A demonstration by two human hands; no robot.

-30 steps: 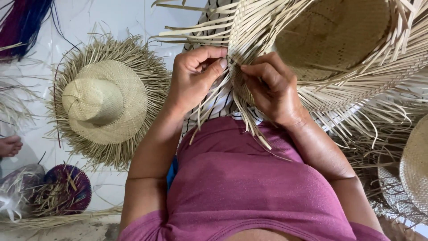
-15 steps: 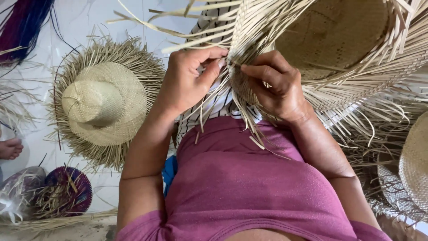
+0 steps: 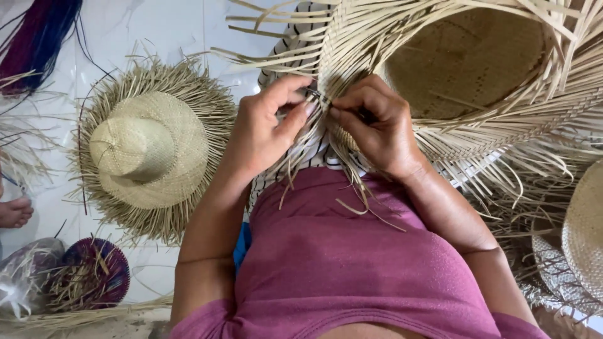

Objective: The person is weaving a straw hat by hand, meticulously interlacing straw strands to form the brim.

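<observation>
A partly woven straw hat lies upside down on my lap, its brim ending in long loose straw strips. My left hand and my right hand meet at the brim's near edge. Both pinch thin straw strips between thumb and fingers, fingertips almost touching. Loose strip ends hang down over my pink shirt. A striped black-and-white cloth lies under the hat and hands.
A finished-looking straw hat with a frayed brim lies on the white tiled floor at left. A small purple basket with straw scraps sits lower left. Dark purple fibres lie upper left. Another person's foot shows at the left edge. More woven hats lie right.
The hat has shifted slightly and the loose strips at the top left swung. My fingers have worked closer together on the strips at the brim edge.
</observation>
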